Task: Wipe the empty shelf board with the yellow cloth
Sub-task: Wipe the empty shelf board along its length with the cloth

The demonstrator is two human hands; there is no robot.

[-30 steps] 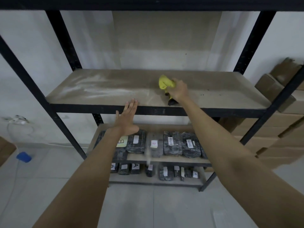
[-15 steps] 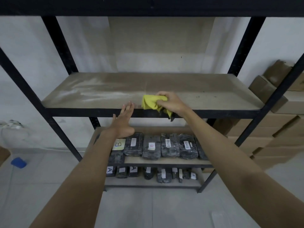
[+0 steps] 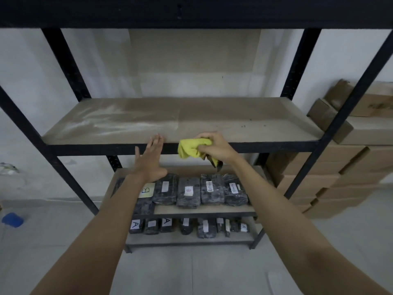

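1. Cloth: yellow cloth (image 3: 192, 149), bunched, clenched in our right hand (image 3: 215, 146). Our fingers curl tight around its upper part. A loose tail with a dark tip hangs below our knuckles, in front of the black front rail (image 3: 265, 145).

2. Board: empty shelf board (image 3: 212, 120), bare and tan. It lies just beyond and slightly above our right fingertips, which sit at its front lip. Its long axis runs left to right, across the line of our reach.

3. Residue: pale dusty streaks (image 3: 102, 124) on the board, well to the left of our cloth-holding fingers and beyond our left fingertips. A few dark specks sit to the right of them. We judge the left half unfinished.

4. Left hand (image 3: 150, 159): flat, fingers spread wide, holding nothing. Fingertips reach the front rail just beside the cloth; whether they press on it we cannot tell.

5. Nearness: our right hand holds the cloth, so it is the working hand. We judge the next stroke needs the cloth carried forward and left along the board's length.

6. Below our fingers: dark wrapped bundles (image 3: 189, 191) with white labels on the lower shelves.
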